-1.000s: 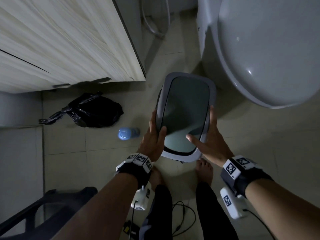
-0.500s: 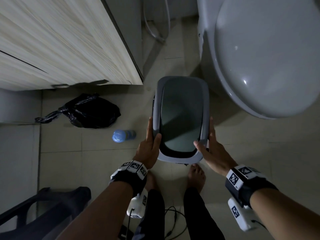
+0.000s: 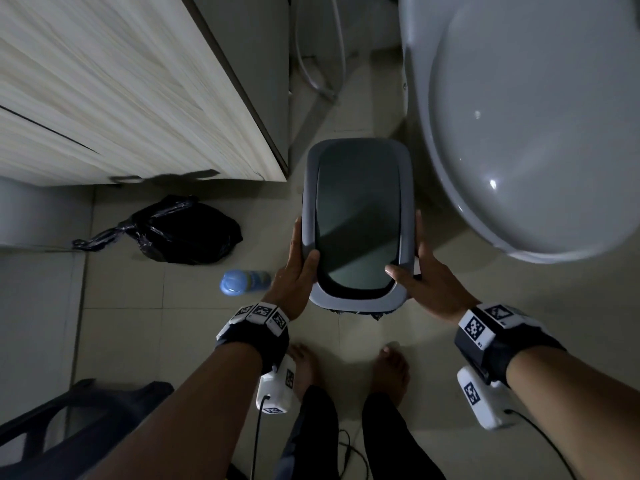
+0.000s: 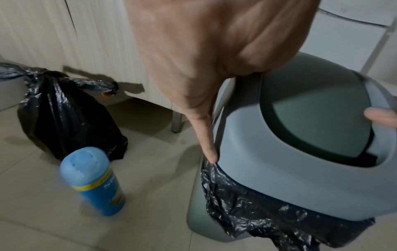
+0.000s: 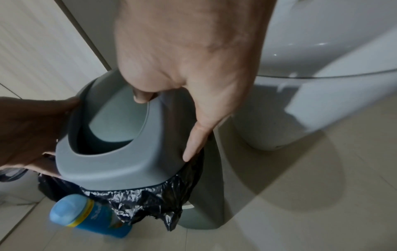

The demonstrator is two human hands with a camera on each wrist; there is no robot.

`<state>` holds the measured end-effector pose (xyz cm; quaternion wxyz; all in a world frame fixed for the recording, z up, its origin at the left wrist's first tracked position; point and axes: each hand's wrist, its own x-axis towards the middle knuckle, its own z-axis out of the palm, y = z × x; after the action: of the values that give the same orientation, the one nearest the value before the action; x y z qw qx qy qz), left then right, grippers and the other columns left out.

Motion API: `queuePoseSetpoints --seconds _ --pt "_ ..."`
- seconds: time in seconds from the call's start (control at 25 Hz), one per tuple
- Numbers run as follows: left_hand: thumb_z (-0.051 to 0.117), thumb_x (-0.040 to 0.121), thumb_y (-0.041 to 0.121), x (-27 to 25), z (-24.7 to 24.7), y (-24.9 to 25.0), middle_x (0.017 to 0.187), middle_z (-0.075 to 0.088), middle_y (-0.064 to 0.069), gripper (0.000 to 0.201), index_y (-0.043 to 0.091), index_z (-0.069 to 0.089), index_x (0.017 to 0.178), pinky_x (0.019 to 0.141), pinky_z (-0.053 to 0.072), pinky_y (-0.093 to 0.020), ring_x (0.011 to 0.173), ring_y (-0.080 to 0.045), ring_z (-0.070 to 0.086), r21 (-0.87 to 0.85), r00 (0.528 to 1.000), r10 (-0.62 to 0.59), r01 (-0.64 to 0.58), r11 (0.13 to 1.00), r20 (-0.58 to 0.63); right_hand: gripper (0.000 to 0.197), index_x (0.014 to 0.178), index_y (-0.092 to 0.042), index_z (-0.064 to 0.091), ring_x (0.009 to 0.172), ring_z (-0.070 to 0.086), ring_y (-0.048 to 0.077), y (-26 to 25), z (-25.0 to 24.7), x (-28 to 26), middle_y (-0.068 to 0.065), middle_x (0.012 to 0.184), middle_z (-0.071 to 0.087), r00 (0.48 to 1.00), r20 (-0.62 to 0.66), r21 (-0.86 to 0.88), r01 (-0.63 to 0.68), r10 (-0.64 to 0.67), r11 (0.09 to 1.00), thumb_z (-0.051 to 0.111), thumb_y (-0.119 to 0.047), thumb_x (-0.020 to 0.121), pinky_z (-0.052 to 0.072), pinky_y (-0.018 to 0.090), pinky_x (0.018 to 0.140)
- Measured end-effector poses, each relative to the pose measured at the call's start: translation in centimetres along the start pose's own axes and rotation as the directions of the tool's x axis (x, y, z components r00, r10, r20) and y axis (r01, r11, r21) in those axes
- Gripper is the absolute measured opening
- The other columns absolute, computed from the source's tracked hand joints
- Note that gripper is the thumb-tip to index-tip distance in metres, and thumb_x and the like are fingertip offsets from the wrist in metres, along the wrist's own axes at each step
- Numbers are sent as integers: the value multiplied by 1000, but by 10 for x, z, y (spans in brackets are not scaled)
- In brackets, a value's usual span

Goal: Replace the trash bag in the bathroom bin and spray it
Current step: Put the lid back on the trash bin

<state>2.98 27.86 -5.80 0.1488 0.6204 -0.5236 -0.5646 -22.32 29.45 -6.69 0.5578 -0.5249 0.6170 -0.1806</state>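
Observation:
The grey bin stands on the floor between the cabinet and the toilet, with its swing lid (image 3: 358,144) fitted on top. My left hand (image 3: 296,271) grips the lid's left side, thumb on the rim and fingers down the side (image 4: 209,149). On the lid's right side my right hand (image 3: 422,278) grips the same way, its thumb (image 5: 141,96) hooked over the inner edge. The new black bag's edge (image 4: 257,212) hangs out under the lid, over the bin body (image 5: 206,195). A blue spray can (image 3: 244,281) stands upright left of the bin.
A tied, full black trash bag (image 3: 187,233) lies on the tiles left of the can. The wood-grain cabinet (image 3: 121,98) is at the left and the white toilet (image 3: 536,133) at the right. A dark stool (image 3: 69,420) is at bottom left, bare feet (image 3: 391,368) below the bin.
The lid went from skewed to straight on the bin. My right hand's fingers slid off the flap onto the rim, and both hands now hold the lid's sides.

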Motion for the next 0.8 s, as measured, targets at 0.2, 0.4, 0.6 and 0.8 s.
queuePoseSetpoints --seconds 0.2,0.4,0.6,0.8 --pt "28 105 46 50 -22 28 149 47 -7 62 47 -13 152 110 41 -45 122 -33 58 103 998 -49 52 993 -34 100 143 -59 -23 116 63 21 -17 -25 49 2 150 47 1000 -13 21 14 -14 1000 59 -57 86 51 46 100" --pt "26 90 67 117 -50 54 155 41 -6 72 53 -14 150 113 38 -54 134 -34 49 50 1000 -9 10 999 -29 104 143 -60 -21 128 55 23 -49 -57 113 -5 154 40 999 8 88 41 -42 995 64 -62 82 50 54 99" --pt "29 85 76 180 -75 76 163 25 3 63 77 -15 130 107 42 -59 138 -34 45 34 999 46 -45 998 -15 102 140 -64 -22 129 54 28 -72 -86 174 -12 155 37 999 -18 56 37 -36 998 64 -58 85 51 57 96" --pt "27 92 57 215 -85 103 166 13 7 73 45 -13 152 114 37 -47 136 -34 46 126 995 73 -65 990 -62 96 136 -72 -15 118 60 32 -84 -106 212 -13 152 42 999 -35 99 20 -16 995 65 -49 87 57 58 82"
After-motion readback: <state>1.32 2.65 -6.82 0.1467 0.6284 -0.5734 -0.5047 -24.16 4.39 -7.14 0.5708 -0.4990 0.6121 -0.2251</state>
